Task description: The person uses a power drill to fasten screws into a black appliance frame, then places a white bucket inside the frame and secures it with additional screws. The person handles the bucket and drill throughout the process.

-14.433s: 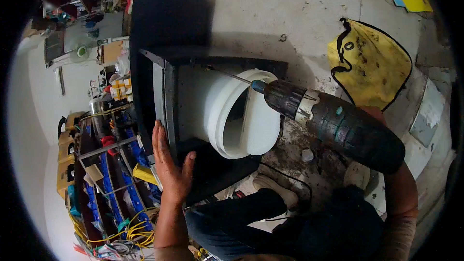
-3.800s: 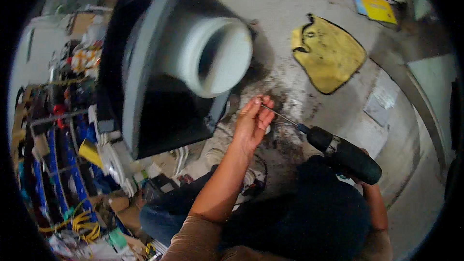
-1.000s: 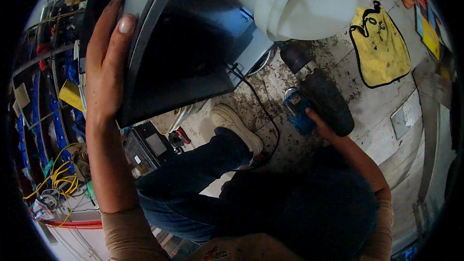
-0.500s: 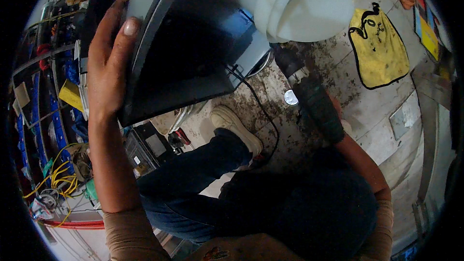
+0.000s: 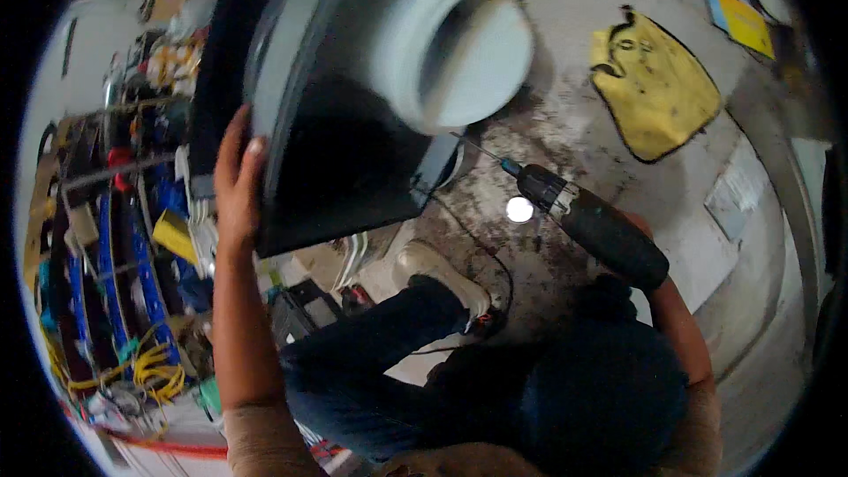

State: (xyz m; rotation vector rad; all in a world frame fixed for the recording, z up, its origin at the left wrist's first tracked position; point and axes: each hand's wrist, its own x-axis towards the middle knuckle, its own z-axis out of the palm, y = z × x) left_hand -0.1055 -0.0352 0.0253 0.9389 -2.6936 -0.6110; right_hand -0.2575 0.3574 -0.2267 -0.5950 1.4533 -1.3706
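Observation:
My left hand [image 5: 237, 190] grips the edge of a large dark box-shaped housing [image 5: 331, 199], its thumb on one face and its fingers along the outer side. A wide white round collar-like part [image 5: 481, 57] juts from the housing. My right hand [image 5: 638, 226], mostly hidden, is closed around a dark cordless drill [image 5: 609, 234]. A long thin bit [image 5: 477, 148] points up and left from its chuck, with its tip just below the white part. Whether the tip touches anything, I cannot tell. A thin black cable [image 5: 477, 234] hangs from the housing's lower corner.
A yellow cloth-like piece with black edging [image 5: 658, 88] lies on the dirty floor at right. A bright round disc [image 5: 519, 209] sits near the drill. Left stand cluttered racks [image 5: 124, 238] with coiled yellow cable [image 5: 159, 374]. My shoe [image 5: 446, 278] is under the housing.
The drill has swung out and to the right, so its chuck and bit now show; its front end was hidden by the white part. The view has shifted, and the left hand stays on the housing.

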